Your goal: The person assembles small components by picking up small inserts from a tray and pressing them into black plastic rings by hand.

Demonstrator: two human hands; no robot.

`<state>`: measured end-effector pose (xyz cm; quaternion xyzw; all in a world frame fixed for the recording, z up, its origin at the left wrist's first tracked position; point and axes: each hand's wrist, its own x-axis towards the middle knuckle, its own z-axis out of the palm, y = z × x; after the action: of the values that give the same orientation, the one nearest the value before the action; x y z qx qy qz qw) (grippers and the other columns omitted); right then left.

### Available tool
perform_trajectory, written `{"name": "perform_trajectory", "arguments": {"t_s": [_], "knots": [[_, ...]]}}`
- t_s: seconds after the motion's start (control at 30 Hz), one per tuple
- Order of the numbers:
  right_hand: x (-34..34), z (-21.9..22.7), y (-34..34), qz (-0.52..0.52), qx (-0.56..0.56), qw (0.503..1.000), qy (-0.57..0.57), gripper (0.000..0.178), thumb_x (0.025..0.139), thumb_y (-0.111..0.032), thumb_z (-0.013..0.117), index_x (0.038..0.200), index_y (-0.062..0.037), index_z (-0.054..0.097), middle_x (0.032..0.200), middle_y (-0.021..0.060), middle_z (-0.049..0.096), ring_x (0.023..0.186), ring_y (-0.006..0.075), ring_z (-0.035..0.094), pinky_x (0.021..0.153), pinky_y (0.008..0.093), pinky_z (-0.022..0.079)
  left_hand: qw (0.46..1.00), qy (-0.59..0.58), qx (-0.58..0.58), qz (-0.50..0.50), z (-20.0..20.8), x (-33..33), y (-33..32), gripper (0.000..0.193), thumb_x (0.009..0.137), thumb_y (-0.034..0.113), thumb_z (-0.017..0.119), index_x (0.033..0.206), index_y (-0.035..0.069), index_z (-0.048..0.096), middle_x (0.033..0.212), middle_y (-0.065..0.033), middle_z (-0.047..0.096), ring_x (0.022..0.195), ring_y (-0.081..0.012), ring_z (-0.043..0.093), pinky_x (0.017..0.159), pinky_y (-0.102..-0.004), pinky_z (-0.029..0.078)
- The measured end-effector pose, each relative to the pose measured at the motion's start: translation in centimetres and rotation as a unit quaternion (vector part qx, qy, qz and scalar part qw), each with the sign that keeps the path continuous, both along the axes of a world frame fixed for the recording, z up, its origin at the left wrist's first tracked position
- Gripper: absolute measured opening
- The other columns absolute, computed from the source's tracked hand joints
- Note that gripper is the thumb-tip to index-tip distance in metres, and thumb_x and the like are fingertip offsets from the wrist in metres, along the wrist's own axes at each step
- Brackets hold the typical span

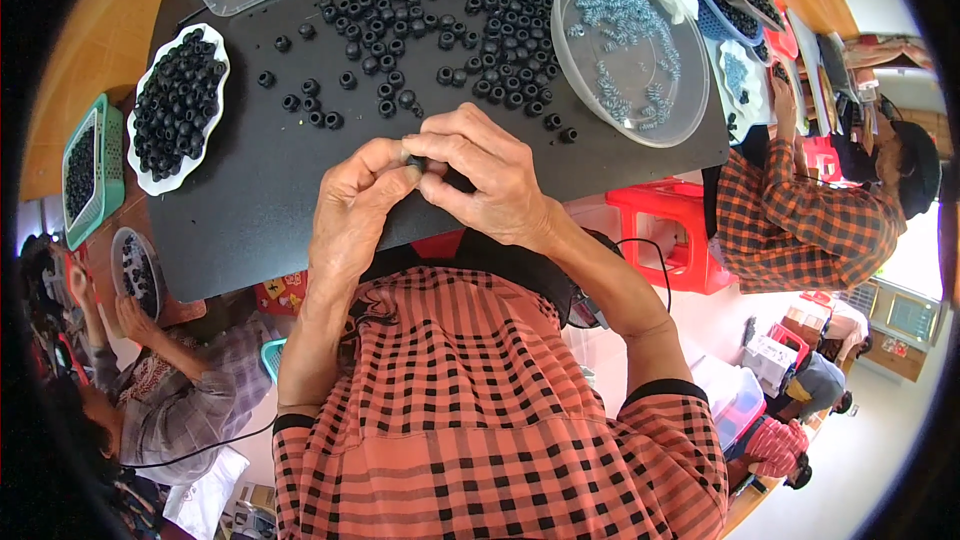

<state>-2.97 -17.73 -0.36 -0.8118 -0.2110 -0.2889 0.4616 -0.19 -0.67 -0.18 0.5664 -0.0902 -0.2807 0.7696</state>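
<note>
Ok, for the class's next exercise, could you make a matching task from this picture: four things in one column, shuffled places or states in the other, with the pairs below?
Things
1. White scalloped plate
2. Round clear tub
3. Green basket
4. Left hand and right hand

Places or states
A. Off the table, beyond its left edge
B. Together at a small dark piece
C. Heaped with black beads, on the table
D. Holding pale blue coils

Pairs
1-C, 2-D, 3-A, 4-B
</note>
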Motion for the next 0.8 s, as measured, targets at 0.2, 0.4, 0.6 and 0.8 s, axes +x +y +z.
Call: {"name": "perform_trajectory", "arguments": {"t_s": [0.2,0.4,0.6,0.8], "knots": [[-0.01,-0.27,0.1,-0.01,-0.022,0.999,-0.026,0.039,0.061,0.011,0.071,0.098,-0.0003,0.064,0.088,0.0086,0.062,0.068,0.0196,0.055,0.056,0.0286,0.045,1.0,-0.002,0.013,-0.003,0.49,-0.2,-0.24,0.017,0.09,-0.001,0.056,0.104,0.0,0.066,0.093,-0.0007,0.067,0.084,-0.0053,0.059,0.079,-0.0205,0.047],[-0.04,-0.2,0.1,-0.007,-0.019,1.0,-0.012,0.038,0.061,0.011,0.07,0.097,-0.0007,0.065,0.087,0.008,0.062,0.068,0.0196,0.055,0.056,0.0289,0.046,1.0,-0.004,0.021,-0.006,0.34,-0.15,-0.08,0.017,0.09,-0.001,0.056,0.104,0.001,0.066,0.093,0.0001,0.067,0.085,-0.0045,0.058,0.079,-0.0201,0.047],[-0.3,0.5,0.57,-0.02,0.012,0.998,0.063,0.038,0.066,0.011,0.069,0.101,-0.0029,0.067,0.09,0.0078,0.062,0.071,0.0153,0.059,0.061,0.0269,0.051,0.999,-0.038,0.013,0.024,0.45,-0.33,-0.45,0.016,0.092,0.001,0.056,0.106,0.0,0.064,0.091,0.0009,0.065,0.081,-0.0038,0.057,0.077,-0.0199,0.047],[-0.38,0.19,0.08,-0.002,0.028,0.996,0.08,0.033,0.073,0.009,0.068,0.104,-0.0024,0.068,0.095,0.0099,0.065,0.074,0.0157,0.064,0.064,0.0258,0.053,0.991,-0.095,0.073,0.054,0.34,-0.98,-0.33,0.017,0.092,0.002,0.057,0.107,0.0,0.063,0.08,0.0048,0.057,0.074,-0.001,0.049,0.069,-0.0172,0.043]]}}
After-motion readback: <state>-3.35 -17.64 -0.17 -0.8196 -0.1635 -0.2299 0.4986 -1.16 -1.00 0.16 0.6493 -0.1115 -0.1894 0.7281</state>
